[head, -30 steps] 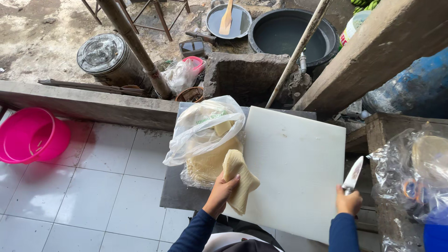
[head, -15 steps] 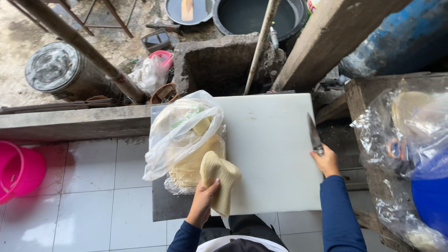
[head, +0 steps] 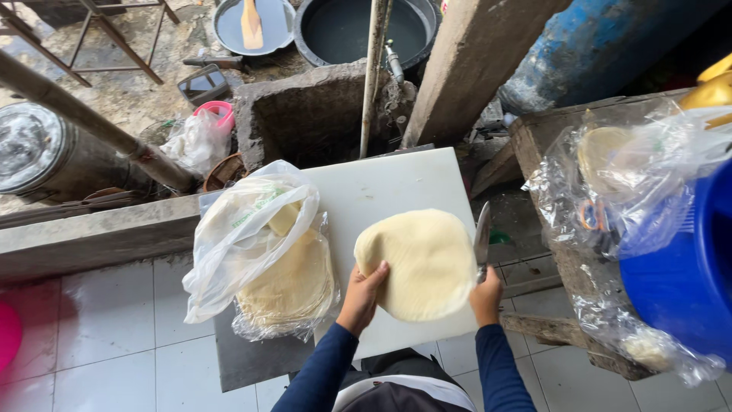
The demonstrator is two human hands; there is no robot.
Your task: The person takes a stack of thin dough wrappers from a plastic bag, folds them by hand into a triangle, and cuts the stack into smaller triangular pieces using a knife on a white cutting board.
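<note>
Flatbread round (head: pixel 418 263), pale and thin, lies on my white cutting board (head: pixel 381 187); my left hand (head: pixel 364 294) pinches its edge at eight o'clock. At three o'clock my right hand (head: pixel 486 294) grips a knife (head: pixel 481 236), blade up. At nine o'clock sits a plastic bag of flatbreads (head: pixel 263 255).

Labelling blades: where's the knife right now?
Head view: the steel-bladed knife stands upright in the right hand, at the right edge of the white plastic cutting board, beside the round pale flatbread.
</note>
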